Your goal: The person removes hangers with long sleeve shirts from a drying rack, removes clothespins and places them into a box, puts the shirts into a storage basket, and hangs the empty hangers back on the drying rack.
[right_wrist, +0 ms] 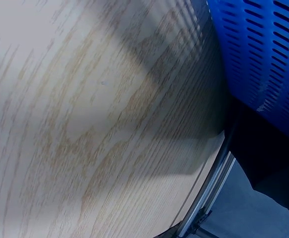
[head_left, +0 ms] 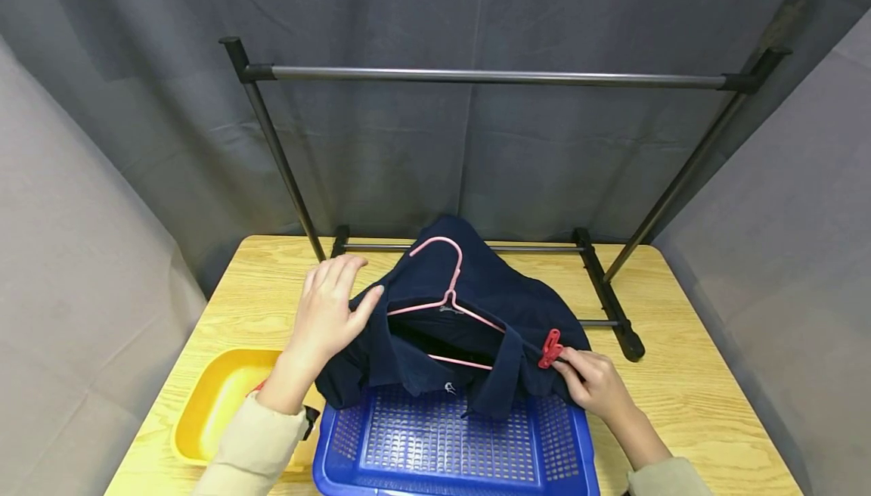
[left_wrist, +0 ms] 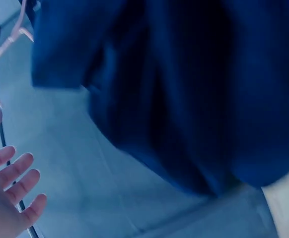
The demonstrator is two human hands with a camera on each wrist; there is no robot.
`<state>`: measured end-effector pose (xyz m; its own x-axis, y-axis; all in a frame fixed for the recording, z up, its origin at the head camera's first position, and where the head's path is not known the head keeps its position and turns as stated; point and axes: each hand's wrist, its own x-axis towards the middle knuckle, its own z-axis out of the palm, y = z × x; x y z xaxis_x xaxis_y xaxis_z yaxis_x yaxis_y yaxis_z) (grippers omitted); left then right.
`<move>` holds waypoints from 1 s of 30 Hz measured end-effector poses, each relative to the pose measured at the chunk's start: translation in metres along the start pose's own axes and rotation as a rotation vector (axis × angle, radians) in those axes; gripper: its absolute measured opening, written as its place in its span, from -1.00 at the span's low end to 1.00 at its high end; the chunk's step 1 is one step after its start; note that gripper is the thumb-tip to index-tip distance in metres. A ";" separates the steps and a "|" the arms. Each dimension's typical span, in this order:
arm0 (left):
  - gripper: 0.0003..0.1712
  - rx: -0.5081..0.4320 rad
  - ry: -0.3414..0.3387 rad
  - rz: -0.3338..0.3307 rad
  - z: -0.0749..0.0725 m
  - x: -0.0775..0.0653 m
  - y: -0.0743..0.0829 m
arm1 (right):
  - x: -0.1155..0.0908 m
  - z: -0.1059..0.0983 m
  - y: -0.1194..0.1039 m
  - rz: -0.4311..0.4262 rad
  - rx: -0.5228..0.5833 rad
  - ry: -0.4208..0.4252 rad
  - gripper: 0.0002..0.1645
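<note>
Clipping a shirt onto its hanger

The dark shirt (head_left: 527, 296) is draping over the far part of the blue basket (head_left: 588, 447), the pink hanger (head_left: 450, 296) sitting inside its collar. The right hand (head_left: 597, 384) is pinching cloth just beside the red clip (head_left: 550, 349); the left hand (head_left: 330, 311) is hovering near the opposite shoulder, fingers spread, gripping nothing. Judged step: securing shirt to hanger, the clip side apparently being nearly settled. The next move is probably calling for fastening the left shoulder likewise, before lifting the hanger toward the rack (head_left: 497, 78)
</note>
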<state>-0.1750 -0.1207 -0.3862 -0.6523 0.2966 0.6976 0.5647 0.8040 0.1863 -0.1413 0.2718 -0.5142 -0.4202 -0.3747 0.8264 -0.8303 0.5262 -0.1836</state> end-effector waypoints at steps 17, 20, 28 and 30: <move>-0.65 0.015 0.040 0.342 0.036 0.035 0.068 | -0.002 0.001 0.001 0.039 0.050 0.007 -0.61; -0.65 0.016 0.028 0.395 0.043 0.037 0.079 | -0.002 0.001 0.001 0.060 0.086 0.040 -0.59; -0.62 0.046 -0.059 0.493 0.065 0.037 0.102 | 0.016 -0.005 -0.016 0.110 0.191 0.142 -0.56; -0.62 0.044 -0.083 0.498 0.072 0.038 0.106 | 0.021 -0.007 -0.022 0.118 0.201 0.160 -0.58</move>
<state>-0.1759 0.0129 -0.3896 -0.3488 0.6880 0.6364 0.7966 0.5753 -0.1854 -0.1291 0.2576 -0.4887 -0.4681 -0.1863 0.8638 -0.8420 0.3906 -0.3720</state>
